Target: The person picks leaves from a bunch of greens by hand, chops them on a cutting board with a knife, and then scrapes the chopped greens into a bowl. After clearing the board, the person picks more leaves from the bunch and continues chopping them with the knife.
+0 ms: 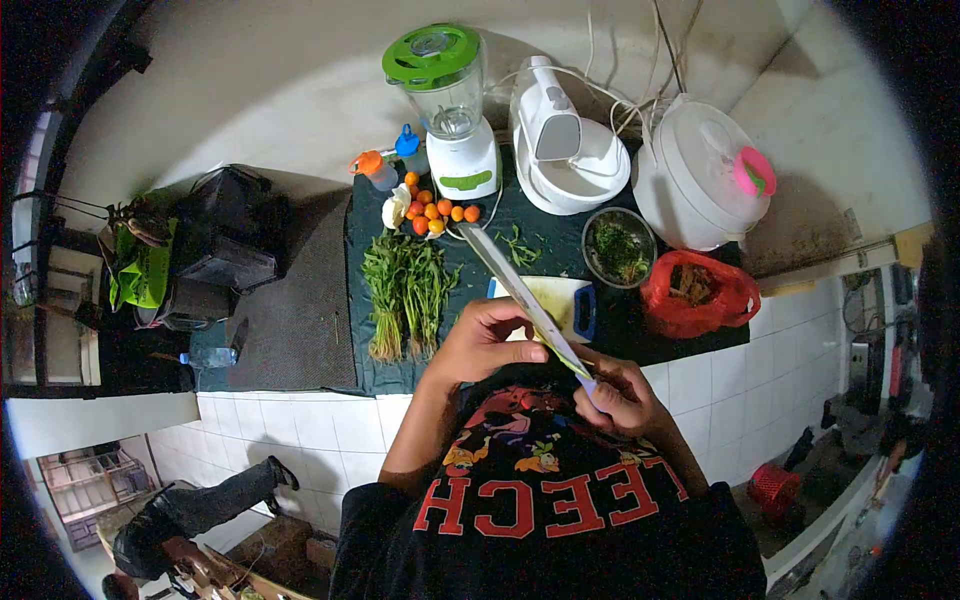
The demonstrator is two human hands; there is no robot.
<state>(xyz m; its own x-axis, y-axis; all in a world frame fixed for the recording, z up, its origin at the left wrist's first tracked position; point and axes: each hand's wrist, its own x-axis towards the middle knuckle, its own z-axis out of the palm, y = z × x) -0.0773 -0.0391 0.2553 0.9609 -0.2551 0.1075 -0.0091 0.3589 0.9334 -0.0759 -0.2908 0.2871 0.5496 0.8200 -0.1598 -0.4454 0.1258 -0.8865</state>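
A long knife (507, 278) with a light purple handle is held in front of my chest, its blade slanting up and left over the counter. My right hand (615, 398) is wrapped round the handle. Beside the blade, my left hand (492, 343) has its thumb and fingers bent round a small pale piece, mostly hidden. Under the blade lies a white cutting board (565, 300) with a blue end. Leafy greens with roots (405, 295) lie to the left, and small orange and red tomatoes (436, 211) sit behind them.
A blender (463, 160), a white stand mixer (560, 135) and a large white lidded container (700, 170) stand at the back. A bowl of chopped greens (620, 247) and a red plastic bag (697, 295) are at the right. Another person (165, 535) is at lower left.
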